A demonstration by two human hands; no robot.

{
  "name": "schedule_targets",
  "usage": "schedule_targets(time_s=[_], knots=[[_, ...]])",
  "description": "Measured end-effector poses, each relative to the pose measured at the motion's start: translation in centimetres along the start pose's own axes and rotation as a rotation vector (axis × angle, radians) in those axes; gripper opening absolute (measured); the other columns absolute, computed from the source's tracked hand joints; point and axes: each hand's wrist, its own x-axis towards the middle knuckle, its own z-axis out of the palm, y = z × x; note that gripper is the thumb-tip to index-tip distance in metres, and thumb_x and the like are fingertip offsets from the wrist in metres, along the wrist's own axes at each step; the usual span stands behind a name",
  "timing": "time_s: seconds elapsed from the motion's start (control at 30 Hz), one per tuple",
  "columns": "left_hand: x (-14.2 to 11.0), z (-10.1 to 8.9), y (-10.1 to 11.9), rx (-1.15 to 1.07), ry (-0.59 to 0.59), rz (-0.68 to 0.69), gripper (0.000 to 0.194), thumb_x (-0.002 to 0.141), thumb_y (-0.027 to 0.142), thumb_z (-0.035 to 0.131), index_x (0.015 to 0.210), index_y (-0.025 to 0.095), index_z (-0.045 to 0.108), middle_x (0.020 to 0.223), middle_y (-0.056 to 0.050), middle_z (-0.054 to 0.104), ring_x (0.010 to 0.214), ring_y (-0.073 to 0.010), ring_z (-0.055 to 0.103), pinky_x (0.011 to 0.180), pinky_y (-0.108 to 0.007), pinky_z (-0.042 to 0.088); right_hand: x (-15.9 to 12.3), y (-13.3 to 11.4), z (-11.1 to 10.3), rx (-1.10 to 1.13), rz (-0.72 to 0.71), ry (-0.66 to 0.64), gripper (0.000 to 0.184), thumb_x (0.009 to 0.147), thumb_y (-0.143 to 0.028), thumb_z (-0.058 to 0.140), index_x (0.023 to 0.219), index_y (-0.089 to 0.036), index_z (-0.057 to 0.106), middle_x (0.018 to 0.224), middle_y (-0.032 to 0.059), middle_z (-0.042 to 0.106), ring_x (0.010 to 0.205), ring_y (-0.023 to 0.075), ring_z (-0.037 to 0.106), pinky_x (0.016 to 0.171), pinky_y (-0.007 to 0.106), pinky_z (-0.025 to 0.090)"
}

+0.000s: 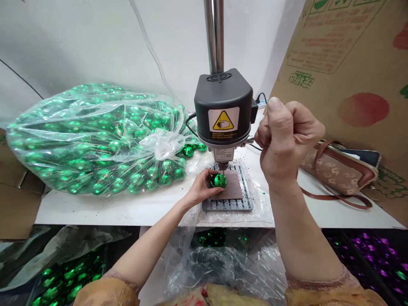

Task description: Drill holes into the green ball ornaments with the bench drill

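Observation:
A small bench drill press (224,108) with a black motor housing stands on a white table (127,208). My left hand (200,187) pinches a shiny green faceted ball (220,180) and holds it on the brown pad (234,187) of the drill's base, right under the bit. My right hand (283,136) is raised beside the machine in a fist, closed round the thin feed lever, which is mostly hidden by the fingers.
A big clear plastic bag (95,136) full of green balls lies on the table at the left. A brown handbag (338,168) and a cardboard box (350,63) stand at the right. Bags of green (63,276) and purple balls (376,250) sit below the table.

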Motion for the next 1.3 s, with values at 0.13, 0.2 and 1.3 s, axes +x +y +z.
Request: schedule_targets(time_s=[0.13,0.2,1.3], knots=[[0.2,0.6,0.7,0.063,0.020,0.048,0.048,0.068,0.029,0.085,0.110,0.019,0.065,0.105,-0.005,0.066,0.095,-0.0221,0.062,0.085,-0.034,0.049,0.0,0.0,-0.1,-0.031,0.011,-0.003,0.049,0.090,-0.042,0.059,0.059,-0.022,0.027,0.052,-0.0051,0.027,0.047,0.0048,0.027,0.047,0.029,0.024],[0.4,0.9,0.8,0.087,0.024,0.061,0.047,0.069,0.028,0.084,0.111,0.020,0.065,0.106,-0.006,0.066,0.098,-0.0236,0.063,0.087,-0.036,0.049,0.0,0.1,0.0,-0.054,0.000,-0.014,0.050,0.091,-0.044,0.057,0.060,-0.022,0.026,0.052,-0.0052,0.026,0.047,0.0045,0.026,0.047,0.028,0.025],[-0.5,3.6,-1.4,-0.049,0.139,0.073,0.055,0.071,0.032,0.087,0.119,0.021,0.063,0.114,-0.007,0.068,0.109,-0.0259,0.062,0.096,-0.041,0.049,-3.5,1.6,-1.2,0.173,-0.250,0.053,0.050,0.089,-0.020,0.056,0.057,-0.017,0.018,0.047,-0.0068,0.023,0.042,0.0009,0.024,0.041,0.024,0.019]])
